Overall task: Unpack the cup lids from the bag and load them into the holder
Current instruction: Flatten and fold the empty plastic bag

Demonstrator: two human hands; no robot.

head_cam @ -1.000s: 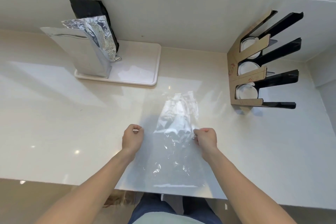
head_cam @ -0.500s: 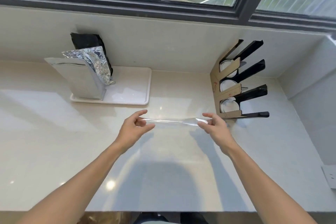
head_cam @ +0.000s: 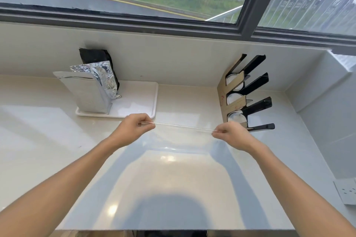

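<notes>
**Empty bag lifted and stretched flat between both hands**

1 s back the clear bag (head_cam: 183, 136) lay flat on the bench (head_cam: 57, 140), both fists pressing its sides. 0.5 s back it was already up, held between loose, open fingers. Now it's pulled taut, seen nearly edge-on as a thin line across mid-frame, sagging film just visible below.

- left hand (head_cam: 133, 131): fingers curled, pinching the bag's left end.
- right hand (head_cam: 231, 135): thumb and forefinger pinching the right end, other fingers tucked.

Bag looks empty: thin, transparent, glossy, no lid shape inside. Likely limp and easy to fold.

Holder (head_cam: 244, 94) stands at right of frame against the back wall, black prongs with cardboard front. White lids (head_cam: 234, 117) show in all 3 slots. Count per slot: cannot tell.

Judgement: loading looks done or close to it; this step reads as tidying the spent bag, probably folding or discarding it.

Upper left: foil pouches (head_cam: 90, 90) on a white tray (head_cam: 138, 100), untouched.
</notes>
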